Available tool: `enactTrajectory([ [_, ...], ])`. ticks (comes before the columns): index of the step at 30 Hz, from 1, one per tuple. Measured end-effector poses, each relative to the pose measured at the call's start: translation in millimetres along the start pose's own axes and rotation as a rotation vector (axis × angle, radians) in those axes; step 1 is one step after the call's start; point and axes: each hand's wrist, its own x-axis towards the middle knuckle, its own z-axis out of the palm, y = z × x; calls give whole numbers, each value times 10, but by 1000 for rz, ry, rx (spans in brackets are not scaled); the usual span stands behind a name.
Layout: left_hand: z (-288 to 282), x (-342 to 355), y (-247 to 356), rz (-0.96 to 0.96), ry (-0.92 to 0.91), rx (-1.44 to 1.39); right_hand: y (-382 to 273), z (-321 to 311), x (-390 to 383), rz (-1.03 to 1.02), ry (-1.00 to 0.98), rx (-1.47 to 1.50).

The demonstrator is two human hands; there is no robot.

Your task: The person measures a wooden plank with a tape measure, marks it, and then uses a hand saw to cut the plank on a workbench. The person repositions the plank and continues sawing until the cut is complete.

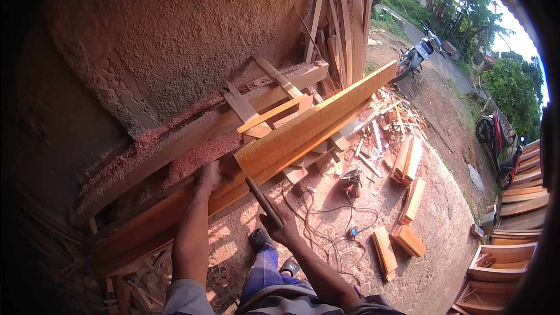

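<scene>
leaving open floor (434, 221) to its right, with a rough wall (175, 35) on the left, the upper orange plank (318, 121) lies just above a second plank (146, 233), its far end pointing toward a parked motorbike (415, 57) and its long axis slanting from lower left to upper right. by its near end the left hand (209, 178) is partly hidden, so i cannot tell whether its grip is closed, while the right hand (281, 228) wraps its grip round a dark, stick-like tool (263, 201). both planks are straight-edged wood, beside loose, crumbly pink shavings (204, 153).
</scene>
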Motion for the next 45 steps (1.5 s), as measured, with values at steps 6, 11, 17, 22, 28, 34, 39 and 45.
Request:
enactTrajectory([
  [6,-21,59,33,-119,-75,61,-331,-828,-1687,44,1,-27],
  [11,196,-370,204,10,184,60,-135,264,616,-42,65,61],
  [17,6,106,-71,-10,-61,-44,-20,-167,-339,38,-70,73],
  [22,18,48,20,-40,-73,18,-289,-752,-1562,60,-47,-154],
  [28,111,-405,201,-14,146,46,55,474,873,-150,49,-4],
  [34,-120,25,20,-59,-103,-24,-14,-455,-983,-9,-65,-132],
  [39,14,-116,111,-88,27,97,-440,-772,-1340,-203,41,-165],
  [45,88,-370,168,26,161,-38,141,285,452,-219,59,-47],
])
